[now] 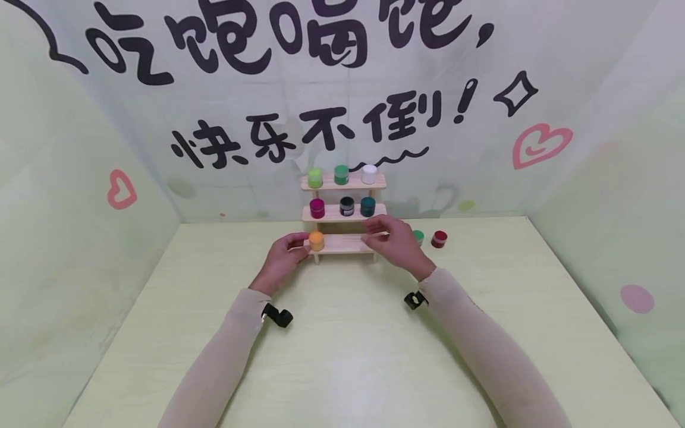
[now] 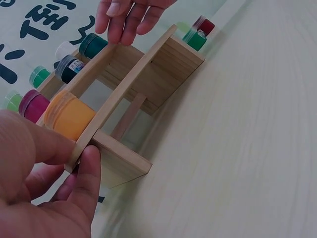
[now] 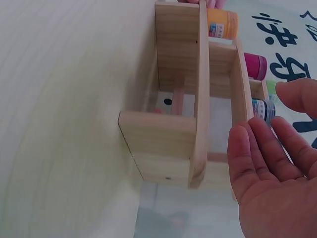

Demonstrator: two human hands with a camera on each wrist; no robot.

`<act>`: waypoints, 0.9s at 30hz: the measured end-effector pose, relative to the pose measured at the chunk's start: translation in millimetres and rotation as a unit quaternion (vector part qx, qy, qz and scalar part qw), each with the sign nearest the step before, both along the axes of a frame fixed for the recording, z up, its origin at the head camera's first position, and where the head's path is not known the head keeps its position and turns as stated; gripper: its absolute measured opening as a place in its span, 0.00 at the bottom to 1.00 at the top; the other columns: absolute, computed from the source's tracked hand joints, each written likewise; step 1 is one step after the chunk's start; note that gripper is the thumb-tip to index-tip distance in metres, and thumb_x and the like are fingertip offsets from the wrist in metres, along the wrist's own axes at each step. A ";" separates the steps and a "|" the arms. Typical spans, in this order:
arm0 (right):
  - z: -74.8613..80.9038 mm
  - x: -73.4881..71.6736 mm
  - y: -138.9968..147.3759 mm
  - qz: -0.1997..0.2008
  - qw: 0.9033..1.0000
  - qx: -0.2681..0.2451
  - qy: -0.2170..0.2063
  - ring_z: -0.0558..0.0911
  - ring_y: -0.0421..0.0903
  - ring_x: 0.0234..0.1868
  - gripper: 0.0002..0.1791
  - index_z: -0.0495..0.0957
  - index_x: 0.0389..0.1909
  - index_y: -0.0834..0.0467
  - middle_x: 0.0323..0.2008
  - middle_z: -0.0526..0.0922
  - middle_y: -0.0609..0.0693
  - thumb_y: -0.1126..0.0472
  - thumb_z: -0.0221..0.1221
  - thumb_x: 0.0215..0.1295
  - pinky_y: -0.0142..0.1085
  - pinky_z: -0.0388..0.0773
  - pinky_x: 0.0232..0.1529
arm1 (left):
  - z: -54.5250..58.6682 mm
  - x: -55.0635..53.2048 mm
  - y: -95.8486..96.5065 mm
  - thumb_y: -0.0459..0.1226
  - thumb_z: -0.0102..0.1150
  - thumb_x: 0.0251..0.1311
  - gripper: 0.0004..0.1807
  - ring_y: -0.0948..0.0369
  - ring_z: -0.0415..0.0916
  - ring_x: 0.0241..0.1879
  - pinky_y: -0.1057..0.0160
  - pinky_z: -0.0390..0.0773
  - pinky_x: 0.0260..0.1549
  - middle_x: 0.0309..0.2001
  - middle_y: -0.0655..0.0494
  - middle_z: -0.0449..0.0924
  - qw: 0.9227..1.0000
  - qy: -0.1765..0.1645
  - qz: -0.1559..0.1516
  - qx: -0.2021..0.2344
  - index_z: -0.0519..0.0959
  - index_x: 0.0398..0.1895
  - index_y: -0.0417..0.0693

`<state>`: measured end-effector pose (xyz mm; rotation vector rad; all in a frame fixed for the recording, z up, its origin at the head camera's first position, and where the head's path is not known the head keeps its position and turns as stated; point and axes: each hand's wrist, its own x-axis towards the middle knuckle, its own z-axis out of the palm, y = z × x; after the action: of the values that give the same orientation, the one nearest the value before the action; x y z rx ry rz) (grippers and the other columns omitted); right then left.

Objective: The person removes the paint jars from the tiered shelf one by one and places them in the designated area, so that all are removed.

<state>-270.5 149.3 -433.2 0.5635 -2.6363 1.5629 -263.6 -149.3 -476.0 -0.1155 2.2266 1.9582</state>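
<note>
A three-tier wooden shelf (image 1: pixel 345 242) stands at the back of the table. My left hand (image 1: pixel 283 257) pinches the left end of its lowest board between thumb and fingers, right beside an orange paint jar (image 2: pixel 70 116). At the right end of the lower boards is my right hand (image 1: pixel 395 241), with loosely bent fingers (image 3: pixel 270 153) and nothing between them. On the middle board are a magenta jar (image 1: pixel 317 208), a black jar (image 1: pixel 346 206) and a teal jar (image 1: pixel 367 207). The top board bears a light green jar (image 1: pixel 314 178), a green jar (image 1: pixel 341 175) and a white jar (image 1: pixel 369 174).
Right of the shelf, a dark red jar (image 1: pixel 439 239) and another green jar (image 1: pixel 418 237), partly hidden by my right hand, stand on the table (image 1: pixel 342 345). Close behind the shelf hangs a white printed backdrop (image 1: pixel 241 190), with side panels at left and right.
</note>
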 end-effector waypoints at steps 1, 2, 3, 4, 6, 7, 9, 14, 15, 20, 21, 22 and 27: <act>-1.0 -0.4 -2.6 0.003 1.000 -0.001 -0.004 0.87 0.53 0.55 0.18 0.82 0.57 0.58 0.54 0.87 0.56 0.58 0.69 0.71 0.47 0.88 0.59 | 0.2 0.2 0.6 0.32 0.60 0.74 0.23 0.57 0.76 0.55 0.68 0.86 0.56 0.63 0.45 0.74 1.000 0.001 0.000 0.002 0.76 0.71 0.45; -2.1 -1.1 -5.2 0.007 1.000 -0.002 -0.006 0.87 0.53 0.55 0.18 0.82 0.57 0.58 0.54 0.87 0.56 0.58 0.69 0.71 0.46 0.88 0.59 | 0.5 0.4 1.2 0.32 0.59 0.74 0.23 0.57 0.76 0.55 0.67 0.86 0.57 0.63 0.45 0.74 1.000 0.001 0.001 0.005 0.76 0.71 0.45; -3.3 -1.9 -7.8 0.011 1.000 -0.004 -0.009 0.87 0.52 0.55 0.18 0.82 0.57 0.58 0.54 0.87 0.56 0.57 0.69 0.71 0.46 0.88 0.59 | 0.5 0.4 1.7 0.32 0.59 0.74 0.23 0.58 0.76 0.54 0.67 0.86 0.57 0.62 0.45 0.74 1.000 0.000 0.002 0.007 0.76 0.71 0.44; -4.2 -2.5 -10.4 0.015 1.000 -0.005 -0.010 0.87 0.53 0.55 0.18 0.82 0.57 0.58 0.54 0.87 0.56 0.57 0.69 0.71 0.46 0.88 0.59 | 0.8 0.8 2.3 0.31 0.59 0.74 0.23 0.58 0.76 0.54 0.66 0.86 0.57 0.62 0.45 0.74 1.000 -0.001 0.004 0.009 0.76 0.70 0.44; -6.2 -4.2 -15.5 0.023 1.000 -0.008 -0.011 0.87 0.52 0.55 0.18 0.82 0.57 0.59 0.54 0.87 0.56 0.57 0.69 0.71 0.46 0.88 0.59 | 0.7 0.6 3.2 0.31 0.60 0.74 0.23 0.58 0.76 0.53 0.64 0.86 0.59 0.61 0.45 0.74 1.000 -0.002 0.006 0.011 0.77 0.70 0.44; -6.8 -4.9 -18.2 0.026 1.000 -0.009 -0.010 0.87 0.52 0.55 0.17 0.83 0.57 0.59 0.54 0.88 0.56 0.57 0.69 0.71 0.45 0.88 0.59 | 0.3 0.4 3.4 0.31 0.60 0.74 0.23 0.58 0.76 0.53 0.63 0.86 0.59 0.61 0.45 0.74 1.000 -0.002 0.008 0.013 0.77 0.70 0.44; -8.1 -6.6 -23.3 0.032 0.999 -0.012 -0.009 0.87 0.52 0.54 0.17 0.83 0.56 0.59 0.53 0.88 0.55 0.58 0.69 0.70 0.45 0.88 0.59 | -0.1 0.0 3.6 0.32 0.60 0.73 0.23 0.58 0.76 0.53 0.64 0.86 0.59 0.61 0.45 0.74 1.000 -0.003 0.008 0.013 0.77 0.70 0.44; -6.1 -8.2 -36.0 0.041 0.999 -0.013 -0.005 0.87 0.52 0.55 0.18 0.83 0.57 0.59 0.56 0.87 0.59 0.58 0.69 0.70 0.45 0.87 0.61 | 0.1 -1.4 1.9 0.33 0.59 0.74 0.23 0.57 0.77 0.55 0.67 0.86 0.57 0.63 0.45 0.75 1.000 0.001 -0.002 0.003 0.76 0.71 0.46; -5.7 -8.4 -38.7 0.042 0.999 -0.011 -0.005 0.87 0.52 0.55 0.18 0.83 0.57 0.59 0.56 0.87 0.60 0.58 0.69 0.70 0.46 0.87 0.61 | 0.5 -1.5 1.6 0.33 0.59 0.74 0.23 0.56 0.78 0.56 0.67 0.86 0.57 0.63 0.45 0.75 1.000 0.002 -0.004 0.000 0.76 0.71 0.47; -7.8 -10.5 -52.3 0.042 0.999 -0.002 -0.011 0.87 0.51 0.55 0.20 0.82 0.59 0.60 0.55 0.87 0.57 0.59 0.69 0.70 0.44 0.87 0.62 | 1.7 -1.2 2.3 0.32 0.59 0.74 0.22 0.56 0.78 0.56 0.65 0.85 0.59 0.63 0.45 0.75 1.000 0.000 0.001 0.008 0.76 0.70 0.45; -9.0 -11.2 -55.0 0.043 0.999 0.000 -0.015 0.87 0.51 0.55 0.20 0.82 0.60 0.60 0.55 0.88 0.57 0.59 0.70 0.70 0.44 0.87 0.62 | 1.7 -0.9 2.4 0.32 0.59 0.74 0.22 0.56 0.78 0.57 0.64 0.85 0.60 0.63 0.45 0.74 1.000 -0.002 0.003 0.011 0.76 0.70 0.45; -10.2 -11.9 -57.6 0.045 0.999 0.001 -0.018 0.87 0.51 0.55 0.21 0.82 0.60 0.61 0.55 0.88 0.56 0.58 0.70 0.70 0.43 0.86 0.62 | 1.6 -0.7 2.5 0.32 0.59 0.74 0.22 0.56 0.78 0.56 0.64 0.86 0.60 0.64 0.44 0.74 1.000 -0.003 0.005 0.012 0.76 0.70 0.44; -12.1 -12.3 -70.8 0.052 0.998 0.005 -0.022 0.87 0.51 0.56 0.23 0.81 0.63 0.61 0.56 0.87 0.56 0.59 0.70 0.69 0.42 0.86 0.62 | -0.3 0.2 1.6 0.31 0.59 0.75 0.23 0.56 0.78 0.56 0.63 0.85 0.61 0.64 0.43 0.73 1.000 0.001 0.003 0.018 0.75 0.71 0.42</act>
<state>-282.8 78.5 -445.2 0.6847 -2.6902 1.6080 -263.4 -147.7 -476.3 -0.1141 2.1946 2.0001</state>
